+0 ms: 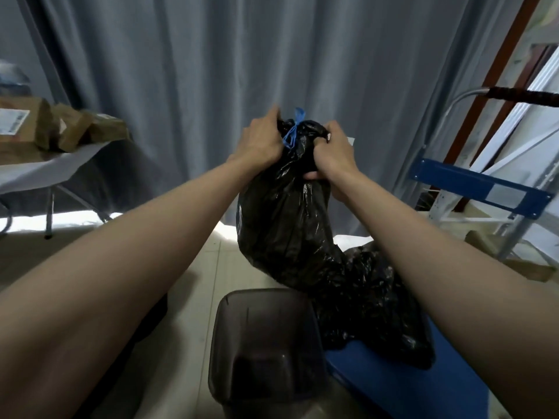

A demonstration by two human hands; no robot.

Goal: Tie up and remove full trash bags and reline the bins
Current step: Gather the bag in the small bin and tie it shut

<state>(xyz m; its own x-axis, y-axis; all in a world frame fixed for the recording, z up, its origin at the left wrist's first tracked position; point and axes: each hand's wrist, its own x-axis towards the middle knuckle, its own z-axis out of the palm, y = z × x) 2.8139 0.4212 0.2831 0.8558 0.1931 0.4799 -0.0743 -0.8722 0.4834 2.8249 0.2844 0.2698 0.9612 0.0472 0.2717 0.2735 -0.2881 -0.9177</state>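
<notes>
A full black trash bag (284, 225) hangs in the air in front of me, its neck bunched and bound with a blue drawstring (292, 131). My left hand (260, 140) grips the left side of the neck. My right hand (329, 152) is clenched on the right side of the neck, thumb under the bunch. Below stands a dark translucent bin (266, 349) with no liner visible. A second black bag (381, 306) lies to the right of the bin, on a blue surface (408, 385).
Grey curtains (187, 71) hang straight ahead. A table (42, 167) with cardboard parcels (60, 128) stands at the left. At the right are a blue metal frame (472, 184) and a stepladder (514, 237). Pale tile floor (196, 276) lies around the bin.
</notes>
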